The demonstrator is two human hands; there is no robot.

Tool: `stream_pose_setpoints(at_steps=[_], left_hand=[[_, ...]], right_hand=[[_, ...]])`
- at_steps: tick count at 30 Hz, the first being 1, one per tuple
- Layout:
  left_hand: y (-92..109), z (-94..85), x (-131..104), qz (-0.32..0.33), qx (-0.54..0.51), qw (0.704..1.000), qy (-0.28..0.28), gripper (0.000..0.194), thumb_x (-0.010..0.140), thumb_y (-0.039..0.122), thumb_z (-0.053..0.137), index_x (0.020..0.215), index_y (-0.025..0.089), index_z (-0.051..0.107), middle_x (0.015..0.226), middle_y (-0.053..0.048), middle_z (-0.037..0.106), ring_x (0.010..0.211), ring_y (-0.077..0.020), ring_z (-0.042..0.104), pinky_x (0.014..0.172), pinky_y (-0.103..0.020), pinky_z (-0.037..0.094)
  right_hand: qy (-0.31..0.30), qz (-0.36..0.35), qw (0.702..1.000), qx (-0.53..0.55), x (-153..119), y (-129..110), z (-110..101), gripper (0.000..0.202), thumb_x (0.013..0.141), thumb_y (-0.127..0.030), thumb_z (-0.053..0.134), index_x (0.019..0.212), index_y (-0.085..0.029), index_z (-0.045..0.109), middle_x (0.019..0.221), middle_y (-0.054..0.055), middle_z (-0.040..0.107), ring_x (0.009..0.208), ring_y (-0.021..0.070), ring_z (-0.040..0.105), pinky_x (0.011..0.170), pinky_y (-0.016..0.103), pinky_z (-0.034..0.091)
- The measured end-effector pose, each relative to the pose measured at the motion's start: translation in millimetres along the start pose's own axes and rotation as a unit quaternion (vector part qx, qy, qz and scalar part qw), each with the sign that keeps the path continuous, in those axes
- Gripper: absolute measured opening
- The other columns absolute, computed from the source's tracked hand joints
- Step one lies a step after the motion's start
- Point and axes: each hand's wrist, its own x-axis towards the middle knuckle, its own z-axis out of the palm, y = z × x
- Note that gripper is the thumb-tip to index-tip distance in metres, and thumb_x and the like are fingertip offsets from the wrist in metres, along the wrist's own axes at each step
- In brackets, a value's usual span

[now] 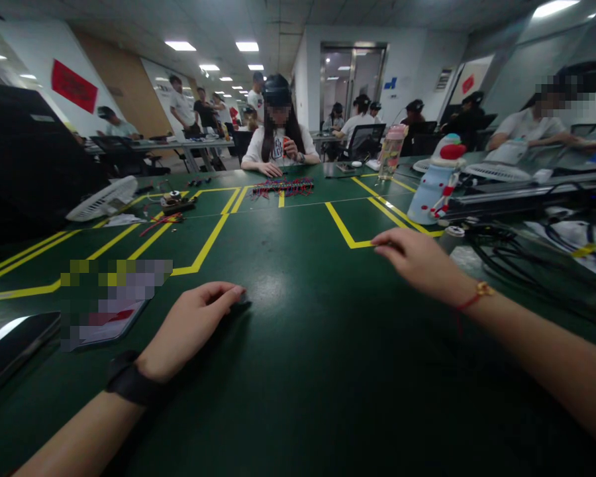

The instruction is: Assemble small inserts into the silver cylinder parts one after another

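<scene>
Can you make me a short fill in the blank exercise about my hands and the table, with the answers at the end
A small object shows at the fingertips of the left hand, whose wristband is ____.
The bottle nearest the right hand has a mostly ____ body.
The tape stuck on the table is ____.
The cord around the right wrist is ____.

Missing words: black; blue; yellow; red.

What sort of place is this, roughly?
Probably a shared office used as a workshop: a green worktable marked with yellow tape, tangled black cables on it, and an office chair beyond.
</scene>
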Motion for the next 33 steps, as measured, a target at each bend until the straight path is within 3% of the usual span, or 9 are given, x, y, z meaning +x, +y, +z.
stream_pose_setpoints(at_steps=[2, 4, 7, 10, 20, 26, 33], left_hand=[[-1, 0.8, 1, 0.005, 0.000, 1.000, 0.001, 0.042, 0.078, 0.055, 0.054, 0.097, 0.021, 0.068, 0.088, -0.003, 0.069, 0.078, -0.0205, 0.059, 0.068, -0.031, 0.041], [-3, 1.5, 1, 0.005, 0.000, 1.000, -0.002, 0.042, 0.078, 0.055, 0.054, 0.098, 0.022, 0.067, 0.089, -0.003, 0.069, 0.079, -0.0207, 0.060, 0.069, -0.030, 0.041], [-4, 2.0, 1, 0.002, -0.004, 1.000, -0.003, 0.042, 0.078, 0.056, 0.055, 0.099, 0.022, 0.067, 0.092, -0.004, 0.070, 0.082, -0.0220, 0.060, 0.070, -0.031, 0.042], [-4, 1.6, 0, 0.006, -0.006, 1.000, -0.002, 0.041, 0.078, 0.055, 0.055, 0.100, 0.022, 0.067, 0.097, -0.004, 0.070, 0.089, -0.0232, 0.061, 0.075, -0.032, 0.042], [-5, 0.4, -1, 0.007, 0.012, 1.000, -0.004, 0.041, 0.078, 0.055, 0.055, 0.099, 0.024, 0.068, 0.094, -0.003, 0.070, 0.084, -0.0220, 0.061, 0.072, -0.031, 0.042], [-2, 0.7, -3, 0.014, -0.002, 1.000, 0.000, 0.039, 0.077, 0.054, 0.056, 0.098, 0.023, 0.068, 0.095, -0.004, 0.070, 0.086, -0.0230, 0.062, 0.074, -0.031, 0.043], [2, 2.6, -4, 0.012, 0.004, 1.000, 0.002, 0.037, 0.077, 0.053, 0.056, 0.095, 0.023, 0.069, 0.094, -0.003, 0.071, 0.085, -0.0229, 0.061, 0.070, -0.030, 0.042]], right_hand=[[0.063, 0.092, 0.988, -0.103, 8, 39, -27, 0.028, 0.084, -0.032, 0.052, 0.099, -0.014, 0.066, 0.095, 0.010, 0.064, 0.084, 0.0173, 0.055, 0.077, 0.031, 0.039], [0.080, 0.187, 0.962, -0.184, 9, 74, -51, 0.031, 0.082, -0.038, 0.053, 0.097, -0.015, 0.068, 0.093, 0.011, 0.064, 0.080, 0.0172, 0.054, 0.072, 0.030, 0.036], [0.034, 0.312, 0.923, -0.225, 3, 113, -72, 0.032, 0.079, -0.043, 0.055, 0.093, -0.019, 0.070, 0.089, 0.011, 0.065, 0.072, 0.0167, 0.050, 0.065, 0.030, 0.032], [-0.006, 0.351, 0.915, -0.201, -5, 131, -78, 0.031, 0.074, -0.042, 0.061, 0.089, -0.017, 0.071, 0.086, 0.011, 0.065, 0.070, 0.0154, 0.049, 0.065, 0.029, 0.032], [-0.004, 0.367, 0.925, -0.094, -6, 120, -78, 0.035, 0.072, -0.042, 0.063, 0.090, -0.014, 0.072, 0.085, 0.008, 0.066, 0.072, 0.0120, 0.052, 0.070, 0.026, 0.035], [0.041, 0.387, 0.920, -0.047, -7, 117, -74, 0.041, 0.075, -0.042, 0.059, 0.101, -0.012, 0.069, 0.089, 0.010, 0.066, 0.073, 0.0119, 0.053, 0.069, 0.027, 0.037], [0.047, 0.370, 0.928, 0.001, -8, 112, -68, 0.040, 0.071, -0.041, 0.064, 0.096, -0.011, 0.071, 0.081, 0.010, 0.066, 0.066, 0.0117, 0.054, 0.064, 0.027, 0.038]])
